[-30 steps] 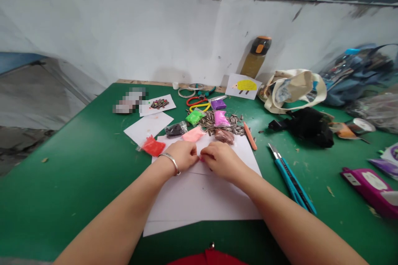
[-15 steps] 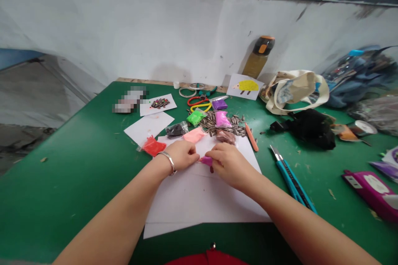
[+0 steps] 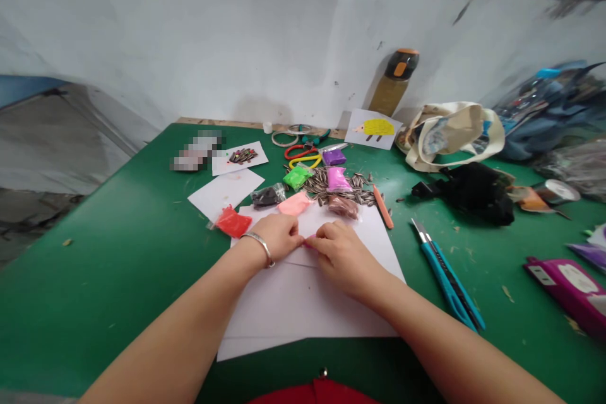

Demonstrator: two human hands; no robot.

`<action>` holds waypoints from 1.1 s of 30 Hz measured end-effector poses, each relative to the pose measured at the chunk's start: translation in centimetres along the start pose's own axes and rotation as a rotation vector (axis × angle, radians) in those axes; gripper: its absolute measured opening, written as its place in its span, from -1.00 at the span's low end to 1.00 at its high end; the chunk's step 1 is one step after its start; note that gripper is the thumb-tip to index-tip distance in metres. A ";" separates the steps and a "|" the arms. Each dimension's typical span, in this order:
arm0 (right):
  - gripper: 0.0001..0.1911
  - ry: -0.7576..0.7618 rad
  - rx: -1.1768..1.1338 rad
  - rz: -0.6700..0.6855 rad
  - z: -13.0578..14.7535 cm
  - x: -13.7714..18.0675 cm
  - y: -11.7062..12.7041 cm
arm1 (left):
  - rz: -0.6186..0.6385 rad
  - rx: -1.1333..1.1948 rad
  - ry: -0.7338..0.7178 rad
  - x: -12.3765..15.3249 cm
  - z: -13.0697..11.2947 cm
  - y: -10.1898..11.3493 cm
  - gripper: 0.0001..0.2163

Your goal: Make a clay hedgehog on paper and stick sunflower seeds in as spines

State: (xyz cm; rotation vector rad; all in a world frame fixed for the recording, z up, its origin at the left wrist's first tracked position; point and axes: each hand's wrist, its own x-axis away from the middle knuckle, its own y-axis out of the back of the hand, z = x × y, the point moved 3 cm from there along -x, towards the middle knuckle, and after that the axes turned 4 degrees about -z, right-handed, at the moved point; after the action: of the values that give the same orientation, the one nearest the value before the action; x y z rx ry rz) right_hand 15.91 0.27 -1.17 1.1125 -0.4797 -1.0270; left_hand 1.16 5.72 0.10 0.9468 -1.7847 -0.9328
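Both hands meet over a stack of white paper (image 3: 303, 303) on the green table (image 3: 118, 278). My left hand (image 3: 279, 235), a silver bracelet on its wrist, and my right hand (image 3: 343, 252) pinch a small magenta lump of clay (image 3: 308, 240) between their fingertips; only a sliver of it shows. Just beyond the hands lie small bags of coloured clay: pink (image 3: 294, 204), red (image 3: 233, 223), black (image 3: 267, 196), green (image 3: 298, 177), magenta (image 3: 338, 179), brown (image 3: 343, 206) and purple (image 3: 334, 156). Sunflower seeds (image 3: 322, 186) are scattered among the bags.
Two blue utility knives (image 3: 447, 278) lie right of the paper, an orange stick (image 3: 382, 207) beside the seeds. Scissors (image 3: 303, 156), tape rings (image 3: 284, 137), a hedgehog picture (image 3: 373, 130), a bottle (image 3: 394, 82), a cloth bag (image 3: 449, 132), a black object (image 3: 473, 192) and a purple case (image 3: 568, 290) crowd the far side and right.
Half a second ago the magenta clay showed plainly between my fingertips; now my hands have closed together over it, hiding most of it. The view shifted slightly.
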 end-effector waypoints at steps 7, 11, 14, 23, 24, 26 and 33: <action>-0.75 0.044 0.188 0.034 1.1 0.3 0.6 | -0.002 -0.028 -0.012 -0.1 0.2 -0.2 -0.82; -0.73 0.064 0.208 0.048 1.4 0.4 0.9 | -0.001 -0.041 -0.012 0.0 0.2 -0.1 -0.83; -0.74 0.033 0.149 0.037 1.1 0.5 0.9 | 0.002 -0.036 -0.019 0.0 0.1 0.1 -0.81; -0.71 0.033 0.150 0.048 0.9 0.3 0.1 | -0.003 -0.032 -0.031 0.0 0.2 0.1 -0.80; -0.72 0.042 0.164 0.054 1.0 0.3 0.0 | -0.004 -0.032 -0.031 0.0 0.1 0.1 -0.80; -0.71 0.061 0.181 0.060 1.3 0.5 -0.1 | -0.006 -0.029 -0.033 0.0 0.1 0.1 -0.81; -0.65 0.052 0.150 0.052 1.2 0.6 0.2 | -0.011 -0.010 -0.037 0.0 0.2 0.1 -0.81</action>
State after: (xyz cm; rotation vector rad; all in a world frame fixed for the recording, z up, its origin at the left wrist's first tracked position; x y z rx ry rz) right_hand 15.32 -0.83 -0.61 1.2504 -0.5482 -0.9262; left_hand 0.92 5.81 0.15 0.9395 -1.8060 -0.9718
